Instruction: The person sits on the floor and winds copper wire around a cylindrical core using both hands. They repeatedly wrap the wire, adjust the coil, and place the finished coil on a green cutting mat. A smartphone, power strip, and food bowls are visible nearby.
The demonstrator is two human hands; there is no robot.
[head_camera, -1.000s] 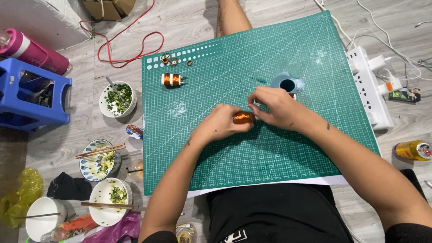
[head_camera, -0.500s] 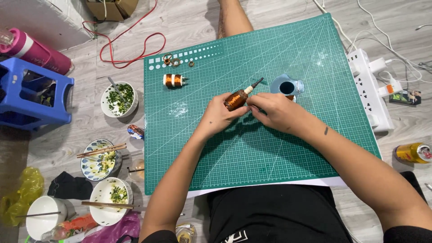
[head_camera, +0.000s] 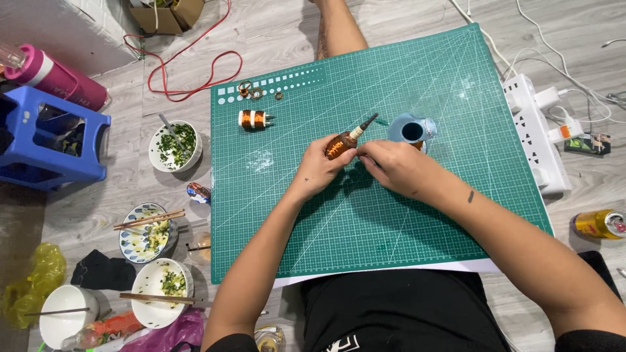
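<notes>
Gripping a copper coil (head_camera: pixel 342 145), both the left hand (head_camera: pixel 318 168) and right hand (head_camera: pixel 393 166) clamp it (blue tape roll (head_camera: pixel 412 129) just behind).

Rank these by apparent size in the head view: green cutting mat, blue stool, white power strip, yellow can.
1. green cutting mat
2. blue stool
3. white power strip
4. yellow can

Your arms: bare to above the elbows | left hand (head_camera: pixel 317 171): no glove, no ring | right hand (head_camera: pixel 392 167): no glove; small dark mark on the forearm (head_camera: pixel 470 195) | shirt (head_camera: pixel 398 313): black, white print at its lower edge | leg (head_camera: pixel 338 29): bare
</notes>
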